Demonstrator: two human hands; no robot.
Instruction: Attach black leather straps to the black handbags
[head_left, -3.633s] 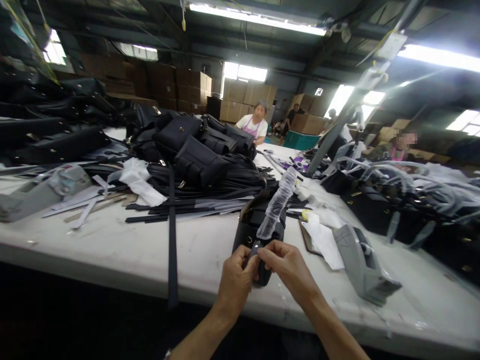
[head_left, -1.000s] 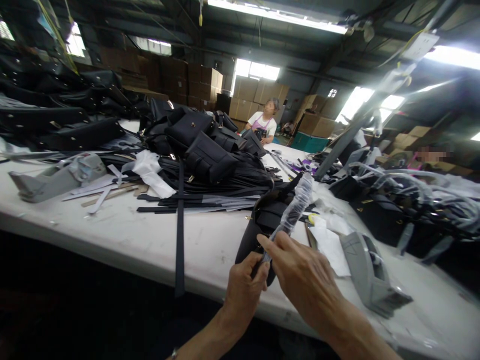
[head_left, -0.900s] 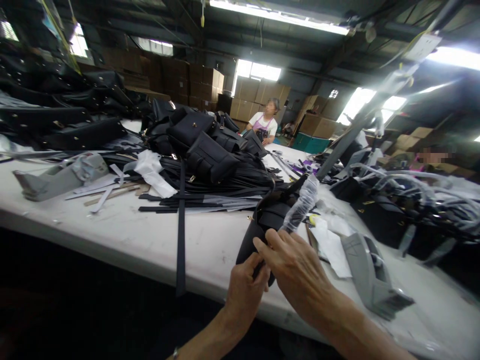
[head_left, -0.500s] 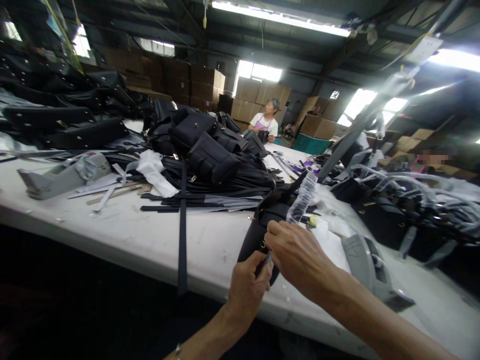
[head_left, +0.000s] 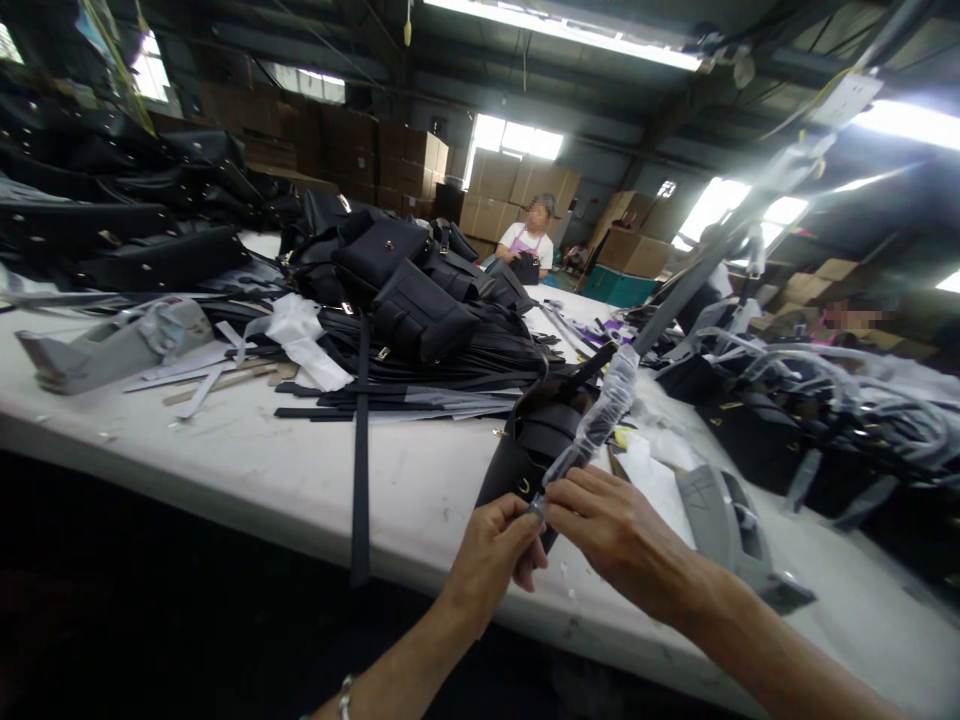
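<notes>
A black handbag (head_left: 501, 474) with small gold metal fittings lies tilted at the table's near edge. Its handle (head_left: 609, 395), wrapped in clear plastic, slants down from the upper right to my fingers. My left hand (head_left: 499, 545) pinches the lower end of the wrapped handle, close to a gold ring (head_left: 524, 486) on the bag. Just beside it, my right hand (head_left: 600, 515) is closed around the same handle, slightly higher up. The fingertips of both hands nearly meet, and the handle's very tip is mostly hidden between them.
Black bags (head_left: 420, 310) are piled on flat black straps (head_left: 405, 400) across the table (head_left: 247, 460). Grey tape dispensers stand left (head_left: 120, 345) and right (head_left: 724, 525). More bags with wrapped handles (head_left: 765, 430) lie at right. A slanted pole (head_left: 697, 275) rises behind. Another person (head_left: 529, 245) works opposite.
My right hand has shifted slightly right and down, uncovering more of the wrapped handle and the gold ring. My left fingers have loosened somewhat beneath the handle's end.
</notes>
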